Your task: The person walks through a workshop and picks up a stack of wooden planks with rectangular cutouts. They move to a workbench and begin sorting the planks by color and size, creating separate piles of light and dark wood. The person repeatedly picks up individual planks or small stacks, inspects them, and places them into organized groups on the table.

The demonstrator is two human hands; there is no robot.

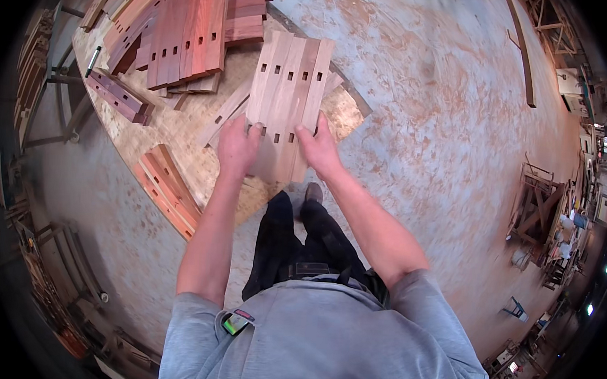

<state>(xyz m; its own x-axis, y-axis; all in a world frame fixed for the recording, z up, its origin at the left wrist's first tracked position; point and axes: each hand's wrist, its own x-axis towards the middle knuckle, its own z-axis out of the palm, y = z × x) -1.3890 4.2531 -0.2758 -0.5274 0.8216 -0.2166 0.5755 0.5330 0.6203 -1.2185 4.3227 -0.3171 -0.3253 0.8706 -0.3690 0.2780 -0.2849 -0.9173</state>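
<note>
The big tabletop [175, 129] had a pile of red boards [191, 30] on it. Nearer the person, over the tabletop, were some pale boards [288, 105], side by side. A firm, even squeeze seemed best to stop them slipping. The left hand [236, 146] and right hand [321, 149] held their two sides, thumbs on top, other fingers mostly hidden.

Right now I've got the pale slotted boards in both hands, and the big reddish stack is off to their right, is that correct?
Not quite: the head view shows the big reddish stack lying to the left of the pale slotted boards. The rest holds: your left hand and right hand grip those boards.
</note>
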